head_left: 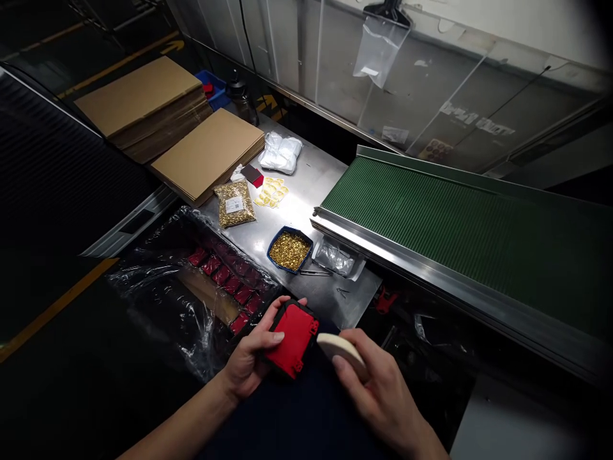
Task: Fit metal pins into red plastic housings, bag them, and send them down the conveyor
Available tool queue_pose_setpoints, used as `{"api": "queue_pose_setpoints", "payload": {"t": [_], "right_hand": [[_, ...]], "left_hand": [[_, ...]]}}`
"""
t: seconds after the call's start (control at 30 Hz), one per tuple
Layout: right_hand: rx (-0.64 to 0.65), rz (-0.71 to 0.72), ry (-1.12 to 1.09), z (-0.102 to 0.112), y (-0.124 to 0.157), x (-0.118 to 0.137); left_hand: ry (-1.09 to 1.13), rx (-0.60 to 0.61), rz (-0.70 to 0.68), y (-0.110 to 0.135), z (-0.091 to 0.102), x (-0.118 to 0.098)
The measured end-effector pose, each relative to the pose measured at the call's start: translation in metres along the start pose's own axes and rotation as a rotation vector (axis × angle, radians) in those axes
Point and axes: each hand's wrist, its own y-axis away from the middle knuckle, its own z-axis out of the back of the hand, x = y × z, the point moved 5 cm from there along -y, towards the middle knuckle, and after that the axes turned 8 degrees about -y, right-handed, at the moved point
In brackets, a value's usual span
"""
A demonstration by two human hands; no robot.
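Observation:
My left hand (249, 358) is closed round a red and black plastic case (293, 338), held low in front of me with its red face up. My right hand (378, 390) grips a flat cream-coloured oval pad (341, 348) just right of the case; pad and case are close but apart. Straight ahead on the steel table (316, 182) stands a small blue tray of tiny gold parts (290, 250).
A box lined with clear plastic (191, 294) holds a row of red cases at my left. A bag of gold parts (234, 203), yellow stickers (271, 191), a white bag (280, 152) and flat cardboard stacks (205, 153) lie further back. A green conveyor belt (460, 230) runs along the right.

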Motion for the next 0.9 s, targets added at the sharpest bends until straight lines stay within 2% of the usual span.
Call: {"api": "queue_pose_setpoints", "payload": {"t": [0.1,0.27,0.4,0.6,0.77,0.9], "right_hand": [[0.129,0.17,0.229,-0.011,-0.006,0.018],[0.297,0.279,0.551,-0.032,-0.014,0.027],[0.298,0.303,0.684,-0.039,-0.013,0.029],[0.316,0.225,0.73,-0.034,-0.014,0.03],[0.36,0.355,0.958,-0.043,-0.018,0.034],[0.388,0.342,1.036,-0.044,-0.019,0.032]], "left_hand": [[-0.035,-0.032,-0.003,0.003,0.0,0.003],[-0.074,-0.007,0.002,0.001,0.0,0.007],[-0.104,-0.013,0.006,0.002,0.003,0.009],[-0.116,-0.024,-0.003,0.005,0.002,0.007],[-0.134,0.027,-0.02,-0.001,0.002,0.008],[-0.136,0.027,-0.01,-0.004,0.007,0.01]]}}
